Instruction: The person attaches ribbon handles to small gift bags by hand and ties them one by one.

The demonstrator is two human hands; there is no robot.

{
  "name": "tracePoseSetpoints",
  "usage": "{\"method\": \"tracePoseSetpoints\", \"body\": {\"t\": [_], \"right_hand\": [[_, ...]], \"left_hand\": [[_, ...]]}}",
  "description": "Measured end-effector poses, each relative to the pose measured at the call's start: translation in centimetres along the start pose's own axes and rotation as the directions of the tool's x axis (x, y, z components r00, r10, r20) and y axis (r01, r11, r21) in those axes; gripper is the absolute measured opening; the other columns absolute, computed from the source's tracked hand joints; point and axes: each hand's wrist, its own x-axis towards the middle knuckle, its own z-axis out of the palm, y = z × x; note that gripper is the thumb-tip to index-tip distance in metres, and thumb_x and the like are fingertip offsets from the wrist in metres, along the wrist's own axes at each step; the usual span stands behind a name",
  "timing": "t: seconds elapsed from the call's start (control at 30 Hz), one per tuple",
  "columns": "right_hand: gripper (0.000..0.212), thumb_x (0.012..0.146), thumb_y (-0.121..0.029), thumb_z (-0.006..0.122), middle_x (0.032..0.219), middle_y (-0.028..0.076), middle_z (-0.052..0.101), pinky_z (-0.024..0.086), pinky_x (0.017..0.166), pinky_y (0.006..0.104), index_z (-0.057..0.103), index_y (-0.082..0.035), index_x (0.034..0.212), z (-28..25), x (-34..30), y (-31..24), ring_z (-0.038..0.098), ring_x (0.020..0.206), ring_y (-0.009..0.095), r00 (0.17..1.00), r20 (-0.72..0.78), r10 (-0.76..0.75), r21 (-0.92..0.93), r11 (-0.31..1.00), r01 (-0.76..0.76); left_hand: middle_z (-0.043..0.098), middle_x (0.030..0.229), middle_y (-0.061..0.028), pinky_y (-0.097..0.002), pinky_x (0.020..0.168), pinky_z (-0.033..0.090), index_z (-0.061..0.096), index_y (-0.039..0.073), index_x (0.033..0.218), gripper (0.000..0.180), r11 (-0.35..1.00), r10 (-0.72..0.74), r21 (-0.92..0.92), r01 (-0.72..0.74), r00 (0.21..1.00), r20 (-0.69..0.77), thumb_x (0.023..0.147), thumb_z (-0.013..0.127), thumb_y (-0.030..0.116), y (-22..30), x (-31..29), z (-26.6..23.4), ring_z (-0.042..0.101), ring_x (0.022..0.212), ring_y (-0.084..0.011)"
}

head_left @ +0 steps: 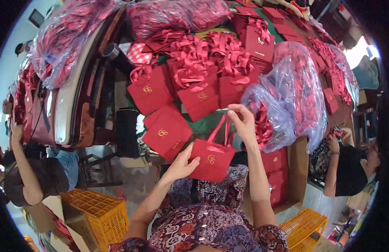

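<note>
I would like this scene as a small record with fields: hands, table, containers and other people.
Left hand: holds left side of a red paper gift bag
Right hand: holds up its ribbon handle
Table: more red gift bags in piles, translucent plastic sacks
Cardboard box: at right, red bags inside
Orange crates: lower left, lower right
Other people: at least one per side

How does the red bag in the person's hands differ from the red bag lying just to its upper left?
The held bag has its ribbon drawn up to the right hand; no ribbon shows on the lying bag.
The left hand grips the held bag; neither hand grips the lying bag.
Both are red with a gold emblem.
</note>
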Motion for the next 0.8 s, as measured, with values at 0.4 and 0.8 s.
{"method": "tracePoseSetpoints", "body": {"t": [0.4, 0.8], "right_hand": [[0.015, 0.092, -0.007, 0.066, 0.097, 0.007, 0.067, 0.050, 0.071, 0.0255, 0.068, -0.001, 0.106, 3.8, -5.7, 0.6, 0.061, 0.079, 0.012, 0.984, 0.028, -0.178, -0.198, 0.964, 0.180], [0.055, 0.078, -0.002, 0.062, 0.139, 0.012, 0.051, 0.051, 0.097, 0.0440, 0.059, -0.018, 0.131, 9.9, -5.8, 2.2, 0.053, 0.119, 0.035, 0.775, 0.488, -0.402, -0.554, 0.543, 0.631]], "left_hand": [[0.062, 0.124, -0.0091, -0.0308, 0.099, 0.046, 0.049, -0.002, 0.134, 0.039, 0.966, 0.190, -0.040, -0.257, 0.804, -0.564, 0.096, 0.056, -0.001, 7.1, 5.8, -14.7, 0.059, 0.112, -0.0157], [0.064, 0.108, -0.0177, -0.0420, 0.088, 0.049, 0.053, 0.000, 0.120, 0.038, 0.823, 0.386, 0.544, 0.164, 0.541, -0.747, 0.090, 0.069, 0.016, -4.4, 8.9, -19.5, 0.063, 0.101, -0.0342]]}}
